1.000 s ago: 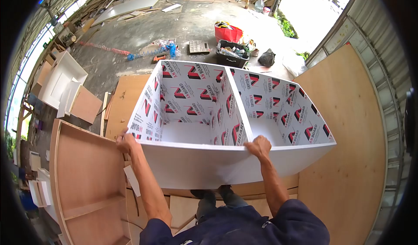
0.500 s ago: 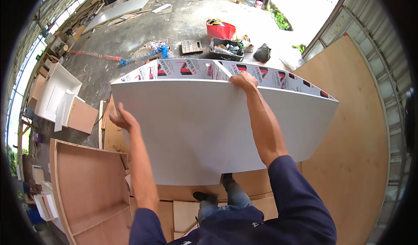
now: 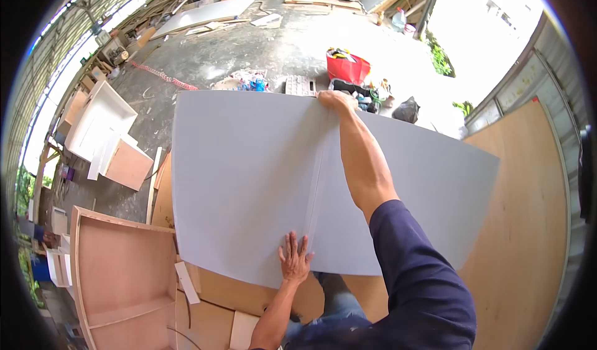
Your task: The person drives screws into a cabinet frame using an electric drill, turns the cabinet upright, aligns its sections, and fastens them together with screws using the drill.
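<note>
Head view: white cabinet (image 3: 249, 170), largest item, lies directly under both hands, one broad blank face toward the wearer. A faint line runs down that face between the right hand (image 3: 336, 100) at the far edge and the left hand (image 3: 295, 263) near the close edge. Whether the close edge bears on anything: cannot tell.

Plywood sheet (image 3: 522, 194): right of both hands, neither touching it. Wooden case (image 3: 124, 263) with a cross divider: left of the left hand, well apart. Red bag (image 3: 348, 69): on the floor, just beyond the right hand. Black plastic bag (image 3: 407, 109): smaller, right of it.

Hands: right curled over the far edge, gripping it; left open, fingers spread, palm against the face.

Step in hand (judgement): controlling the cabinet's tilt, one grip and one flat palm. Next move (judgement): any further shift calls for a firm right grip and steady left-palm pressure, since the palm alone offers little hold.
</note>
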Demonstrator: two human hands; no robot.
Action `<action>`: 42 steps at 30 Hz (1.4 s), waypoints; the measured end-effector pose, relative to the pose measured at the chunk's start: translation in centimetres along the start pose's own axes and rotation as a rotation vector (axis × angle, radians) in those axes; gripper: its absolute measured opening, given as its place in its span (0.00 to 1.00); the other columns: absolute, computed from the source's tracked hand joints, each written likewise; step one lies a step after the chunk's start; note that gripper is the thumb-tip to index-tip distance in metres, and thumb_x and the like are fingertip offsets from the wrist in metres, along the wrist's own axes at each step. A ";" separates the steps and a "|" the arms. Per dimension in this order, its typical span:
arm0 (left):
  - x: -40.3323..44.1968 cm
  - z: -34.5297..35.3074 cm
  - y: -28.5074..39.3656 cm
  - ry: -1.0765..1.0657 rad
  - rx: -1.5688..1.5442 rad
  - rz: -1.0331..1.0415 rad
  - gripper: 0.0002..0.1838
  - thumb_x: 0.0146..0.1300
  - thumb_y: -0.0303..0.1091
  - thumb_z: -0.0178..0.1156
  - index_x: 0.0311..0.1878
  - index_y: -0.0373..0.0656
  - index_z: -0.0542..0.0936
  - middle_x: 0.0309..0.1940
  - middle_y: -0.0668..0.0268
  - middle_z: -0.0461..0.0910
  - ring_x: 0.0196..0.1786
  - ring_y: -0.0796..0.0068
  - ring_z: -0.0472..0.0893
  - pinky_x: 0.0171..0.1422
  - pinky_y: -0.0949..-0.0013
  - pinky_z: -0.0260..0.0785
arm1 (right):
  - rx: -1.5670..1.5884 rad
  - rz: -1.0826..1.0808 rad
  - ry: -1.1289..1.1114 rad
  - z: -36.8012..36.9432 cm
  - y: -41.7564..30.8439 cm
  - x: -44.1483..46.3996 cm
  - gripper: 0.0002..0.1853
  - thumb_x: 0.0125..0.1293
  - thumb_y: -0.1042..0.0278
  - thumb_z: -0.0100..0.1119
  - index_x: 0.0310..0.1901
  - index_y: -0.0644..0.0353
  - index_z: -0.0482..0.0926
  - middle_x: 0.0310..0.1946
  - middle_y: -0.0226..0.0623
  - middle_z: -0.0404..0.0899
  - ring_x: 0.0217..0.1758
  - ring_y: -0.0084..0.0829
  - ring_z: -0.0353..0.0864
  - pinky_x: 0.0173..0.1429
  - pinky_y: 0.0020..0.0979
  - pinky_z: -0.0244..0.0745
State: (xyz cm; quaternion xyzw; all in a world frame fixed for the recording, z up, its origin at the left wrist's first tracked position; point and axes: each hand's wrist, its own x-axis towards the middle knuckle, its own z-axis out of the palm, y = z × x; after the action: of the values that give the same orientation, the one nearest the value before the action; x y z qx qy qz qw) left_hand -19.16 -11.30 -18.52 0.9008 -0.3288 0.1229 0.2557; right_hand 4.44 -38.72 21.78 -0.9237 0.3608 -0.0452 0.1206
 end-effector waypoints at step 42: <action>24.6 -7.4 6.4 0.018 0.040 -0.057 0.28 0.80 0.50 0.36 0.80 0.60 0.59 0.83 0.60 0.48 0.83 0.49 0.47 0.80 0.32 0.36 | -0.092 -0.479 0.469 3.1 1.9 27.8 0.32 0.76 0.37 0.37 0.64 0.55 0.74 0.63 0.49 0.76 0.67 0.49 0.71 0.71 0.48 0.61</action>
State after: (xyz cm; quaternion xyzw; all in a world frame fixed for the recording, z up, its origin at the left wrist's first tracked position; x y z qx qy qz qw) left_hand -5.27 -24.52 -0.34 0.9136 -0.2981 0.1299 0.2441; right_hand 24.16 -58.28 18.21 -0.9512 0.1533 -0.2669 -0.0217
